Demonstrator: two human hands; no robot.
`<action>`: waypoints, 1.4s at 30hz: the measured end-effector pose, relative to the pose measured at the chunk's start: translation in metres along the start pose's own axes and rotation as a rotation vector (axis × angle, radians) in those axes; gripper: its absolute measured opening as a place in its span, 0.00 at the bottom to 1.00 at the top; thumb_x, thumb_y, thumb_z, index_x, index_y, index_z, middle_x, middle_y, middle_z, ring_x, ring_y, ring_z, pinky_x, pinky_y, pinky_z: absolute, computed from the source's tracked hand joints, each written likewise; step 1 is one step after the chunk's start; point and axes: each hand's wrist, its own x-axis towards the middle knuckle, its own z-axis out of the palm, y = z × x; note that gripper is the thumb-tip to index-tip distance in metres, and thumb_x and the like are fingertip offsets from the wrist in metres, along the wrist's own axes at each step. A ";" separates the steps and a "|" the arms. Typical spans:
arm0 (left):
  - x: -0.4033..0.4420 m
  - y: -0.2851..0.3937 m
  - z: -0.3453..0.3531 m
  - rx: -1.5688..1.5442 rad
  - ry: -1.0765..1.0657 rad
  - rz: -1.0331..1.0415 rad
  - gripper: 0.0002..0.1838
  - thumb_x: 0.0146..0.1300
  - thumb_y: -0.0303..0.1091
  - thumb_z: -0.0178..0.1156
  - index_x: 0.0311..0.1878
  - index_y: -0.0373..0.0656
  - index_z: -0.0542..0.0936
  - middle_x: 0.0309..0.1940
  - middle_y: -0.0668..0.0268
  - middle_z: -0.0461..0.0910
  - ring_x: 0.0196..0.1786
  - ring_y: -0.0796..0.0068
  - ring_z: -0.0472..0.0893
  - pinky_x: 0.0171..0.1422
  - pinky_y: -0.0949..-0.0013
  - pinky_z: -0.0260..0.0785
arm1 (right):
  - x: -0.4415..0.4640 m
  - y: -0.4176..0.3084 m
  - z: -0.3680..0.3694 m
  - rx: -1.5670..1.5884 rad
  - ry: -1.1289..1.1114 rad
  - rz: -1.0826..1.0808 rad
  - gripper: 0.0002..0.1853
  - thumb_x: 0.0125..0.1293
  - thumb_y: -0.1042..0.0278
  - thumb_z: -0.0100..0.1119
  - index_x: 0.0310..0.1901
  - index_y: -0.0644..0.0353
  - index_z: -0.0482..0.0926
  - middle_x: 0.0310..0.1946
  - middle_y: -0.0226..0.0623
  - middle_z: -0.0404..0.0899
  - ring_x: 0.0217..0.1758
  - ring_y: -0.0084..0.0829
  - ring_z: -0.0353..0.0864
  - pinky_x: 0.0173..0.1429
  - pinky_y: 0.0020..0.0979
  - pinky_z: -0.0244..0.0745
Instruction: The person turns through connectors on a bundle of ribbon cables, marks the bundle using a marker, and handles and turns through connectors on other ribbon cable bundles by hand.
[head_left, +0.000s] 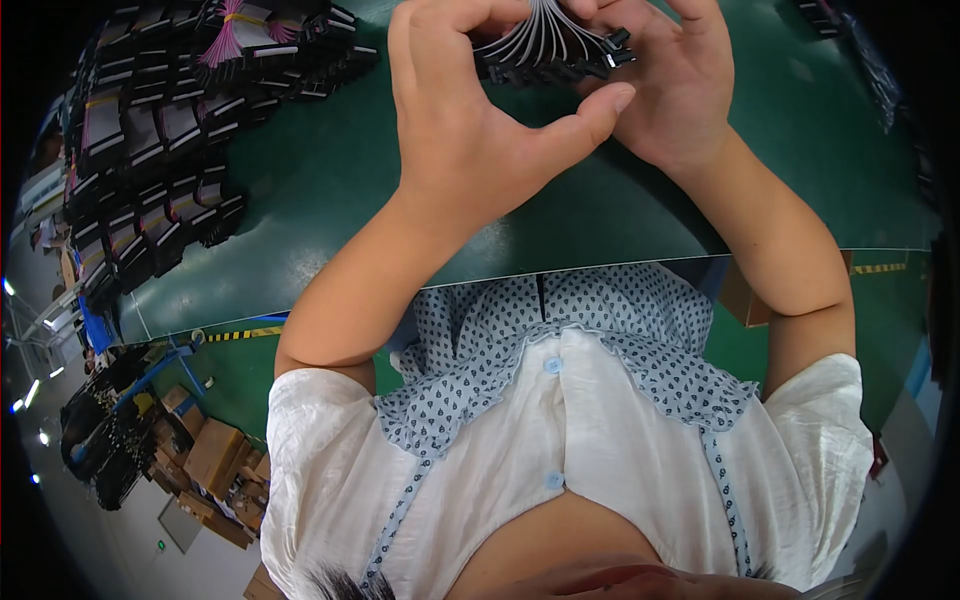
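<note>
Near the top edge of the head view, a bundle of grey flat cables (545,30) fans out into a row of black connectors (540,73). Curled around its left side is my left hand (465,130), its thumb stretched to the right below the connectors. My right hand (685,100) closes on the bundle from the right, palm turned toward it and fingers bent. One connector end (618,52) with a pale face sticks out between the hands. The upper fingertips are cut off by the frame edge.
Piles of bundled cables with black connectors (150,130) cover the left of the green table (320,200); one bundle with pink wires (228,35) has a yellow tie. Dark packaged items (870,70) lie at the far right. Cardboard boxes (215,455) stand on the floor.
</note>
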 end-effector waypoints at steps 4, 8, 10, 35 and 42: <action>-0.004 -0.003 0.001 0.048 -0.023 -0.030 0.37 0.43 0.34 0.85 0.53 0.38 0.70 0.46 0.58 0.71 0.48 0.61 0.74 0.53 0.63 0.69 | 0.001 0.001 -0.002 -0.013 -0.013 -0.002 0.28 0.74 0.36 0.39 0.39 0.56 0.73 0.41 0.37 0.81 0.45 0.32 0.77 0.56 0.32 0.70; 0.002 0.004 0.001 0.027 -0.014 -0.042 0.38 0.43 0.36 0.85 0.53 0.38 0.69 0.46 0.58 0.70 0.48 0.62 0.74 0.54 0.63 0.69 | 0.001 0.000 -0.005 -0.028 -0.051 0.016 0.28 0.74 0.36 0.38 0.38 0.56 0.73 0.39 0.37 0.81 0.45 0.30 0.76 0.55 0.31 0.69; 0.000 0.006 -0.004 0.039 -0.076 -0.102 0.39 0.46 0.40 0.84 0.54 0.38 0.69 0.47 0.58 0.69 0.50 0.63 0.73 0.56 0.63 0.68 | 0.001 -0.001 -0.010 -0.098 -0.089 0.007 0.28 0.74 0.37 0.39 0.41 0.57 0.74 0.40 0.37 0.80 0.46 0.30 0.76 0.56 0.30 0.69; 0.011 -0.010 -0.015 -1.351 0.147 -1.507 0.48 0.76 0.71 0.35 0.69 0.28 0.71 0.67 0.44 0.75 0.68 0.49 0.76 0.75 0.45 0.65 | 0.005 -0.025 -0.014 -1.125 -0.081 -0.557 0.12 0.75 0.74 0.56 0.56 0.67 0.76 0.54 0.40 0.74 0.59 0.29 0.74 0.68 0.30 0.66; 0.007 -0.012 -0.015 -1.358 0.151 -1.404 0.51 0.75 0.73 0.34 0.68 0.26 0.72 0.67 0.41 0.75 0.66 0.45 0.78 0.75 0.46 0.67 | 0.005 -0.026 -0.010 -1.153 -0.127 -0.621 0.13 0.74 0.75 0.56 0.56 0.69 0.76 0.55 0.43 0.75 0.61 0.33 0.74 0.70 0.33 0.65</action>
